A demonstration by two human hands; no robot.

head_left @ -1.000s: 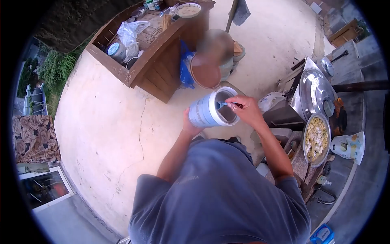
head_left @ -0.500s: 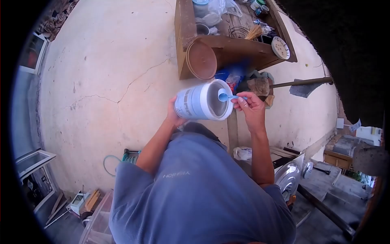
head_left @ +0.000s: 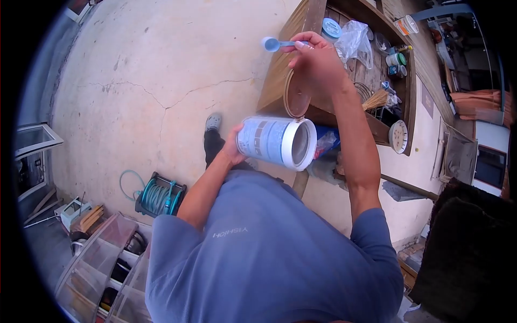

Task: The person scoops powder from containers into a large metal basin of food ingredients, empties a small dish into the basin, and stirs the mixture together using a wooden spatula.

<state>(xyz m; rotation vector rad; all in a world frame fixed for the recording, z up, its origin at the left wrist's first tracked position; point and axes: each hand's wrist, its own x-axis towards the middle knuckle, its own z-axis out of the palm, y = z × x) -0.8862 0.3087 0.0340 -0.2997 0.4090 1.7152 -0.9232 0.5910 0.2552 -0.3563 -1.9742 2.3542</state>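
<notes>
My left hand (head_left: 232, 144) is wrapped round the base of a blue and white canister (head_left: 266, 141), which lies tilted on its side with its open mouth facing right. A brown lid (head_left: 297, 97) hangs from the canister's rim. Above it, my right hand (head_left: 318, 59) pinches the handle of a small light blue scoop (head_left: 272, 44). The scoop is outside the canister, over the pale floor, and holds something whitish that I cannot make out clearly.
A wooden cabinet (head_left: 308, 116) at the upper right holds a plastic bag (head_left: 354, 42), jars, a straw brush and a white bowl (head_left: 398, 136). At the lower left are a hose reel (head_left: 159, 196) and clear bins (head_left: 86, 269).
My right hand has lifted the scoop out of the canister's mouth and moved it up and left. The view has turned, bringing the hose reel and more of the cabinet into sight.
</notes>
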